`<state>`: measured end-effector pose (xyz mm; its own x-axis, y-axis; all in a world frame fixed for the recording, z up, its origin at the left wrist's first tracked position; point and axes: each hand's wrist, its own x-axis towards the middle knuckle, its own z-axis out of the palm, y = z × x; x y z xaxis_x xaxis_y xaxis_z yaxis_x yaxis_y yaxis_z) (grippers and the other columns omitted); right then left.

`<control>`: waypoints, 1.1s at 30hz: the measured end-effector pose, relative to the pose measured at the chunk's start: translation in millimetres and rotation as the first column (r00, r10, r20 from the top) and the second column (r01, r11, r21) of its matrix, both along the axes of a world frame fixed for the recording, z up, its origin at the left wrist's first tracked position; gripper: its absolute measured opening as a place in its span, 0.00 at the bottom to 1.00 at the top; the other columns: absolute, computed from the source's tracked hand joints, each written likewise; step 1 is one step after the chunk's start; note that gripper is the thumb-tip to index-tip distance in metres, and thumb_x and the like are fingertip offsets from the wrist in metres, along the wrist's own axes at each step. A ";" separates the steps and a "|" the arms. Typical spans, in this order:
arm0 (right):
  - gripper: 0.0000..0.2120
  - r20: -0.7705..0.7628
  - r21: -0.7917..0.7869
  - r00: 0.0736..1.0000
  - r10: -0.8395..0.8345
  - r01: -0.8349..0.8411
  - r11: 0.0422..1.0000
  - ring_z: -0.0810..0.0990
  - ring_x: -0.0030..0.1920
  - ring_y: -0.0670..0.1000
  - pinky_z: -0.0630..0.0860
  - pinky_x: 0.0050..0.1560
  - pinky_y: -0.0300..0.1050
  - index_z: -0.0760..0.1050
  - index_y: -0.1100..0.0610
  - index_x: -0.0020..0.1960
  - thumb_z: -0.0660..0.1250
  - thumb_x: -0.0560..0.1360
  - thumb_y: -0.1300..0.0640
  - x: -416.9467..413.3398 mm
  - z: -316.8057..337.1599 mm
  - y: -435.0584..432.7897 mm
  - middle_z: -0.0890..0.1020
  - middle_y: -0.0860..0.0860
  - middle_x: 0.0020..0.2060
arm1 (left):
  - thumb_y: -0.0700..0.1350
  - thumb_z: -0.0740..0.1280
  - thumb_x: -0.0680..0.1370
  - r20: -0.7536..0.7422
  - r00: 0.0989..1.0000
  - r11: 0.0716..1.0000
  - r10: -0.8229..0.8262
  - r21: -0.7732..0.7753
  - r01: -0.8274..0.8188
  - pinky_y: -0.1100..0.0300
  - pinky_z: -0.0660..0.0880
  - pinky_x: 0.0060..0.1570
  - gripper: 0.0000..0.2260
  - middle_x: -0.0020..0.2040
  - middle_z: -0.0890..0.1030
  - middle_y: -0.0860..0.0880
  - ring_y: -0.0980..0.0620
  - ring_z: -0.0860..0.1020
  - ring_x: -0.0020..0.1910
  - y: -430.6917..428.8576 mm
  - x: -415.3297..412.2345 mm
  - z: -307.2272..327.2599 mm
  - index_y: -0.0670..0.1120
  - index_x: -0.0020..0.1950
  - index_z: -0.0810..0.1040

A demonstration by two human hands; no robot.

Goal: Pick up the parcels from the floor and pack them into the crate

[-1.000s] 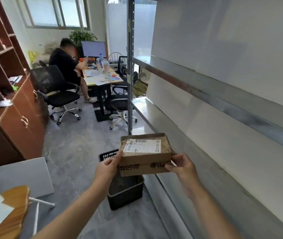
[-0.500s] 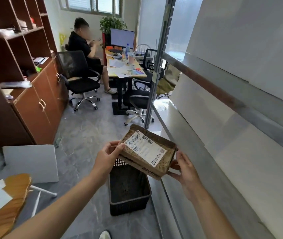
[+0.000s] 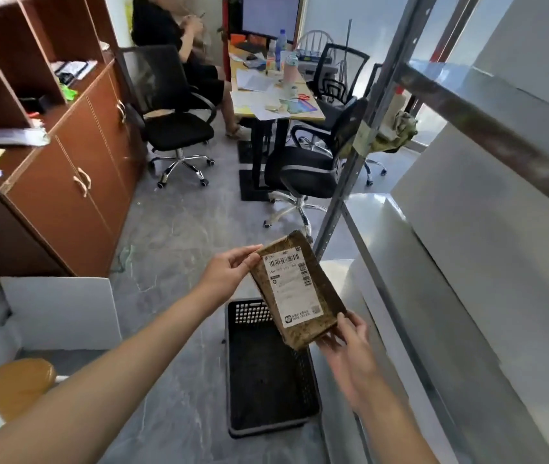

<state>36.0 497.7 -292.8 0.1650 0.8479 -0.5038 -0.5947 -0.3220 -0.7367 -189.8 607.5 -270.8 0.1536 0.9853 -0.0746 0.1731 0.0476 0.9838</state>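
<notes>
Holds a flat brown parcel [image 3: 326, 293] in the air with both hands, one at each end and well apart. Pinches the far upper corner with the left hand [image 3: 229, 272], thumb on the labelled face and fingers curled behind. Grips the near lower end with the right hand [image 3: 350, 346], fingers curled under the edge and thumb lying along the side. Keeps the parcel tilted, long side running away from the camera, white shipping label [image 3: 290, 289] facing up. Hangs it over the far right part of the black crate [image 3: 266, 429], clear of the rim and touching nothing but the hands.

Differs from half a second back: then lying nearly flat and crosswise, gripped at its left and right sides; now turned lengthwise and tipped up, with the left hand at the top corner and the right at the bottom. Looks further down too, so takes in the whole crate.

Stands on a grey marbled floor [image 3: 172, 236], with the crate just beside the foot of metal shelving [image 3: 360, 145] on the right. To the left, a brown wooden cabinet [image 3: 65, 195] and a white board [image 3: 62, 313] leaning low. Further off, two black office chairs [image 3: 179, 128], a cluttered desk [image 3: 276, 98] and a seated person [image 3: 179, 38] in dark clothes.
</notes>
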 end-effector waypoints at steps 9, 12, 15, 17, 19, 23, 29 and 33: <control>0.12 0.018 -0.189 0.994 0.105 -0.099 0.977 0.80 0.58 0.60 0.76 0.62 0.58 0.65 0.54 0.63 0.60 0.81 0.62 23.7 -63.3 61.5 0.79 0.64 0.57 | 0.42 0.65 0.80 -0.060 0.998 0.988 0.007 -0.152 -0.016 0.52 0.73 0.65 0.09 0.53 0.84 0.49 0.52 0.81 0.57 97.8 36.7 -69.6 0.51 0.56 0.82; 0.10 0.031 -0.243 0.991 0.133 -0.122 0.962 0.81 0.57 0.60 0.76 0.62 0.59 0.68 0.56 0.63 0.58 0.82 0.59 40.7 -101.5 89.4 0.79 0.64 0.57 | 0.41 0.67 0.79 -0.113 0.994 0.979 0.005 -0.202 -0.028 0.51 0.75 0.64 0.09 0.51 0.85 0.49 0.52 0.82 0.55 134.3 51.4 -100.3 0.53 0.51 0.83; 0.12 0.014 -0.313 0.980 0.200 -0.186 0.931 0.82 0.56 0.60 0.77 0.61 0.57 0.69 0.59 0.64 0.59 0.82 0.57 52.4 -147.5 118.8 0.81 0.64 0.55 | 0.41 0.68 0.78 -0.181 0.983 0.970 -0.012 -0.242 -0.033 0.49 0.75 0.63 0.10 0.49 0.85 0.51 0.52 0.82 0.54 169.0 66.1 -142.8 0.56 0.47 0.84; 0.12 -0.009 -0.357 0.977 0.214 -0.204 0.912 0.82 0.57 0.59 0.77 0.61 0.56 0.69 0.59 0.64 0.59 0.82 0.57 56.9 -179.3 136.9 0.81 0.63 0.56 | 0.43 0.68 0.78 -0.221 0.975 0.964 -0.011 -0.261 -0.049 0.48 0.76 0.62 0.10 0.48 0.86 0.51 0.52 0.82 0.53 186.8 74.8 -179.2 0.58 0.45 0.84; 0.12 -0.014 -0.398 0.982 0.191 -0.181 0.899 0.81 0.58 0.59 0.76 0.62 0.55 0.70 0.57 0.64 0.59 0.82 0.57 60.8 -212.2 152.2 0.81 0.62 0.57 | 0.47 0.69 0.76 -0.224 0.975 0.957 -0.014 -0.284 -0.051 0.47 0.76 0.61 0.09 0.48 0.86 0.52 0.51 0.82 0.53 196.9 80.9 -222.4 0.61 0.43 0.84; 0.12 0.014 -0.477 0.982 0.189 -0.160 0.864 0.80 0.59 0.57 0.74 0.66 0.54 0.70 0.56 0.64 0.60 0.82 0.57 62.8 -286.6 170.3 0.81 0.60 0.56 | 0.45 0.69 0.75 -0.259 0.966 0.925 0.027 -0.360 -0.122 0.47 0.76 0.61 0.10 0.48 0.86 0.51 0.49 0.82 0.53 195.6 75.1 -318.2 0.62 0.44 0.84; 0.12 0.043 -0.601 0.968 0.247 -0.172 0.781 0.81 0.57 0.56 0.77 0.59 0.49 0.72 0.56 0.64 0.60 0.81 0.61 31.1 -424.8 170.5 0.83 0.58 0.55 | 0.41 0.66 0.79 -0.541 0.840 0.922 -0.042 -0.345 -0.176 0.70 0.63 0.45 0.09 0.51 0.71 0.49 0.55 0.71 0.49 191.9 62.6 -444.1 0.48 0.57 0.83; 0.19 0.029 -0.658 0.979 0.200 -0.132 0.741 0.79 0.60 0.53 0.76 0.59 0.46 0.70 0.53 0.70 0.61 0.80 0.62 3.7 -518.7 171.3 0.82 0.54 0.57 | 0.42 0.61 0.82 -0.612 0.773 0.929 -0.166 -0.361 -0.087 0.69 0.67 0.43 0.11 0.48 0.70 0.50 0.54 0.72 0.45 193.7 59.1 -538.6 0.47 0.59 0.81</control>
